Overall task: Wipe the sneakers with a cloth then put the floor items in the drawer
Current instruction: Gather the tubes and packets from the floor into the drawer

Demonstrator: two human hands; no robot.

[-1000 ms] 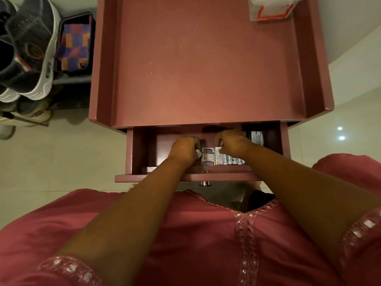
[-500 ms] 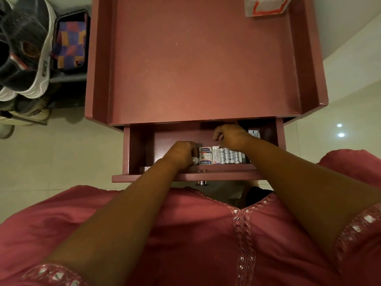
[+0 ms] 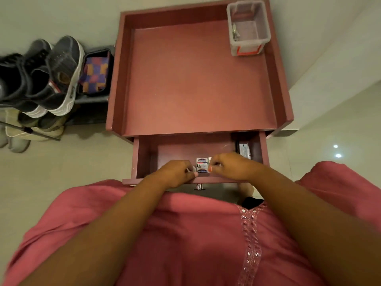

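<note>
Tucking small boxes (image 3: 201,165) into the open drawer (image 3: 142,159); left hand (image 3: 177,172) and right hand (image 3: 228,164) maybe pinching them; sneakers (image 3: 61,75) racked; nearly done.

Small boxes (image 3: 201,166) in drawer (image 3: 144,157)

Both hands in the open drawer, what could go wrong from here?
1. The small white-and-blue printed box is only pinched between left hand and right hand; it may tip.
2. The open maroon wooden drawer could trap fingers if shut early.
3. More packets at the back right may get jostled.
</note>
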